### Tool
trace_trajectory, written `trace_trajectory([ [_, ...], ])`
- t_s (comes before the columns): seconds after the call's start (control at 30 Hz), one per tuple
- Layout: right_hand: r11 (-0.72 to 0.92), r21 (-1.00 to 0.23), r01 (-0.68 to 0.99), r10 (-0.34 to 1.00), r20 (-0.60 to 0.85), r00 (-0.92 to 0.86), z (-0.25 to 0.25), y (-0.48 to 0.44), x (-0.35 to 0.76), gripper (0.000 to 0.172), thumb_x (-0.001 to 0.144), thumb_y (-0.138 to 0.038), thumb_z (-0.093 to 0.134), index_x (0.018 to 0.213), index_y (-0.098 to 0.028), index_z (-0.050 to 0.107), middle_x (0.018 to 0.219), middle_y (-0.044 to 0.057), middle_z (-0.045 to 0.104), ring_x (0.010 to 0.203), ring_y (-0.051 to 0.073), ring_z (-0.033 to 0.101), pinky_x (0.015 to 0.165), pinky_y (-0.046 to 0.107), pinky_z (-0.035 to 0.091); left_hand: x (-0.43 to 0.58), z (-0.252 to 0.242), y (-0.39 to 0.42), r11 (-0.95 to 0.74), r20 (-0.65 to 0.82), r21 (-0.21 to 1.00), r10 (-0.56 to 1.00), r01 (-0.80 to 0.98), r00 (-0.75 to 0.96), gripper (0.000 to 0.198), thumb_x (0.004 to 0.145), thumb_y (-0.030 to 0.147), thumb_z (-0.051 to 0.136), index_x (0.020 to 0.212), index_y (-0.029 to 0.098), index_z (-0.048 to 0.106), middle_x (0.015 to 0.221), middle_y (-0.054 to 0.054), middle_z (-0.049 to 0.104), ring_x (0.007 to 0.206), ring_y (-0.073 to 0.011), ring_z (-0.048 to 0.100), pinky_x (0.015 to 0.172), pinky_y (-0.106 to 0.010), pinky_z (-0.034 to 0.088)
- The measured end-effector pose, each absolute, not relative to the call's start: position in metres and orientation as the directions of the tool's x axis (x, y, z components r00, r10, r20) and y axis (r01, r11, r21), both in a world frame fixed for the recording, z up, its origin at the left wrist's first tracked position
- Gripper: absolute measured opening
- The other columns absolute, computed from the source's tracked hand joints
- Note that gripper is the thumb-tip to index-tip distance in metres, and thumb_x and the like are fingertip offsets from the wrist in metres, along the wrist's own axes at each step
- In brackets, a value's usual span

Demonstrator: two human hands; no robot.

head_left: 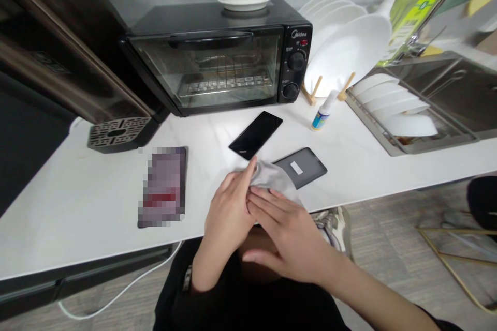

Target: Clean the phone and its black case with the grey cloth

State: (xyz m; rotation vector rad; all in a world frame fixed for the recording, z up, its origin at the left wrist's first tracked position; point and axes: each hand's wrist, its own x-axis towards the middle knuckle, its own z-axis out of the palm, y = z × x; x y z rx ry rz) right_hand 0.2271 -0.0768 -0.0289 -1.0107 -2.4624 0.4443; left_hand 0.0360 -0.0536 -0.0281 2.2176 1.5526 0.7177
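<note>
A grey cloth [272, 176] is bunched between my hands at the counter's front edge. My left hand [229, 209] is closed around the cloth's left side, its thumb pointing up and away. Against the cloth's near side lie the straight fingers of my right hand [287, 230], its thumb held apart. Just beyond the cloth, a black smartphone [256, 135] rests at a slant, screen up. Partly covered by the cloth is a flat dark grey case or panel [310, 165] with a white label. A small white spray bottle [323, 112] with a blue label stands behind it.
On the left lies a dark-edged flat device [182, 181], its face blurred out. A black toaster oven [221, 67] stands at the back, beside a drip tray [118, 133]. White plates [349, 51] and a sink rack of bowls [388, 95] are on the right.
</note>
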Motion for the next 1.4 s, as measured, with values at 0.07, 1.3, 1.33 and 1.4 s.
trace_trajectory([
  [0.07, 0.677, -0.448, 0.584, 0.724, 0.26, -0.639, -0.028, -0.071, 0.234, 0.069, 0.102, -0.062, 0.052, 0.152, -0.014, 0.051, 0.157, 0.011, 0.055, 0.151, 0.024, 0.047, 0.128, 0.047, 0.039, 0.036, -0.027, -0.054, -0.348, 0.214, 0.55, 0.937, 0.76, 0.275, 0.092, 0.089, 0.02, 0.076, 0.166, 0.031, 0.025, 0.136, -0.008, 0.068, 0.126, -0.0264, 0.062, 0.107, -0.042, 0.053],
  [1.3, 0.675, -0.385, 0.629, 0.734, 0.27, -0.623, -0.027, -0.05, 0.264, 0.06, 0.106, -0.049, 0.05, 0.156, -0.016, 0.047, 0.161, 0.01, 0.051, 0.153, 0.026, 0.044, 0.127, 0.052, 0.039, 0.036, -0.026, -0.053, -0.315, 0.177, 0.582, 0.949, 0.75, 0.26, 0.1, 0.085, 0.034, 0.083, 0.165, 0.035, 0.023, 0.143, -0.005, 0.064, 0.133, -0.026, 0.057, 0.115, -0.043, 0.046],
  [1.33, 0.658, -0.383, 0.648, 0.75, 0.265, -0.605, -0.027, -0.042, 0.274, 0.055, 0.107, -0.043, 0.049, 0.157, -0.019, 0.046, 0.161, 0.008, 0.05, 0.152, 0.025, 0.046, 0.127, 0.053, 0.039, 0.036, -0.026, -0.054, -0.318, 0.176, 0.58, 0.948, 0.75, 0.266, 0.099, 0.086, 0.034, 0.083, 0.165, 0.035, 0.023, 0.144, -0.005, 0.064, 0.134, -0.0258, 0.056, 0.116, -0.043, 0.046],
  [1.4, 0.62, -0.375, 0.689, 0.784, 0.276, -0.555, -0.028, -0.026, 0.296, 0.053, 0.106, -0.037, 0.051, 0.157, -0.022, 0.046, 0.162, 0.008, 0.049, 0.151, 0.025, 0.047, 0.126, 0.055, 0.039, 0.035, -0.023, -0.055, -0.325, 0.167, 0.579, 0.945, 0.747, 0.282, 0.097, 0.087, 0.033, 0.082, 0.165, 0.037, 0.024, 0.146, -0.004, 0.063, 0.135, -0.0257, 0.056, 0.117, -0.044, 0.045],
])
